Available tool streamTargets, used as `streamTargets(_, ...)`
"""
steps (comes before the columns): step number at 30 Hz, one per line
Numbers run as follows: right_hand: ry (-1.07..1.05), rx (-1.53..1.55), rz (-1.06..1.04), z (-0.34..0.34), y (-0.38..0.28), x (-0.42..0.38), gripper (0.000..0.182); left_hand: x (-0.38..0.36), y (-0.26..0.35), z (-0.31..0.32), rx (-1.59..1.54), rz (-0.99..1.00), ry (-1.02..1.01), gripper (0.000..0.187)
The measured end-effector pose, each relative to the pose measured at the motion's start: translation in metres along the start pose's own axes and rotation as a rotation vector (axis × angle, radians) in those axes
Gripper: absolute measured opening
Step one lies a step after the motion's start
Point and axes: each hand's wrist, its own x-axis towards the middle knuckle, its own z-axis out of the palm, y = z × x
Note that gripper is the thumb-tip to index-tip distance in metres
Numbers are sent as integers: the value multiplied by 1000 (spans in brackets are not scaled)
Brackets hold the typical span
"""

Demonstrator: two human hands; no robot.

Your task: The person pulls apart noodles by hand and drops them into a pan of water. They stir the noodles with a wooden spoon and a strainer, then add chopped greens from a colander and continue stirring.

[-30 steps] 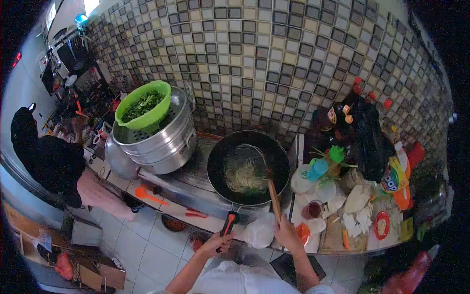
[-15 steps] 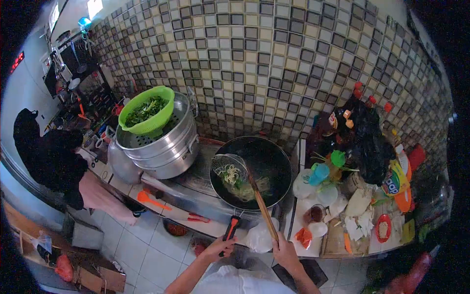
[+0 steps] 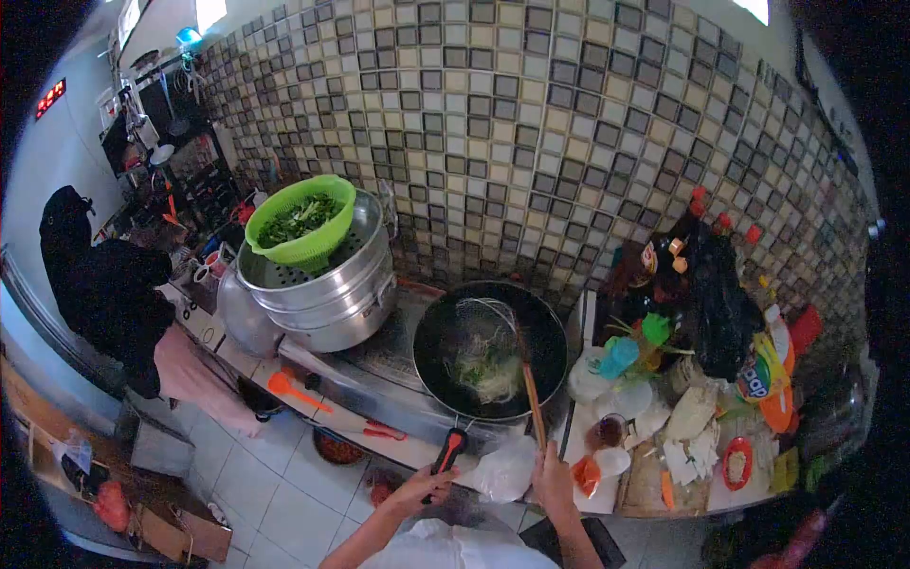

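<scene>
My left hand [image 3: 422, 486] is closed around the black and red handle of a dark wok [image 3: 431, 332] on the stove. In my right hand [image 3: 552, 479] is the long wooden handle of a wire skimmer [image 3: 534, 398]; its mesh head lies tilted inside the wok, towards the far side. Pale noodles [image 3: 498, 381] with some green leaves sit in liquid in the lower middle of the wok. A white plastic bag [image 3: 505, 469] lies on the counter edge between my hands.
To the left, a green colander [image 3: 313, 242] of chopped greens rests on a large metal steamer pot [image 3: 327, 303]. An orange utensil [image 3: 296, 389] lies in front. Bottles, cups and a cutting board [image 3: 640, 479] crowd the right. Another person [image 3: 104, 284] stands far left.
The skimmer head has swung from the wok's left side to its far middle, tipped over. Noodles that were in its mesh now lie in the wok. My left hand stays on the handle.
</scene>
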Motion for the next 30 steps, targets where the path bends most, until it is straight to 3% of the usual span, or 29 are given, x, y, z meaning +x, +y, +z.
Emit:
streamTargets(2, -54, 10, 112, -9, -2, 8, 31, -8, 8, 11, 125, -48, 75, 24)
streamTargets(5, -24, -74, 126, -22, -5, 20, 30, -9, 9, 13, 93, -49, 65, 25)
streamTargets(6, -1, -85, 41, -18, 2, 25, 30, -9, 7, 11, 95, -58, 66, 25)
streamTargets(10, -55, -203, 152, -15, 7, 31, 33, -1, 2, 3, 41, -56, 63, 25)
streamTargets(13, -118, -60, 186, -7, 16, 28, 39, 3, -1, 0, 22, -59, 42, 24)
streamTargets(19, -154, 105, -11, -9, 23, 23, 42, -3, 4, 8, 48, -98, 96, 22)
streamTargets(21, -443, 339, 182, -27, 11, 23, 33, -4, 4, 9, 34, -82, 76, 21)
streamTargets(24, -572, 590, 291, -54, 6, 27, 25, -5, 2, 9, 59, -52, 71, 20)
streamTargets(28, -464, 416, 161, -64, 17, 20, 20, -4, 5, 11, 81, -44, 121, 20)
streamTargets(30, -316, 218, -16, -72, 19, 15, 32, -8, 6, 15, 121, -52, 156, 20)
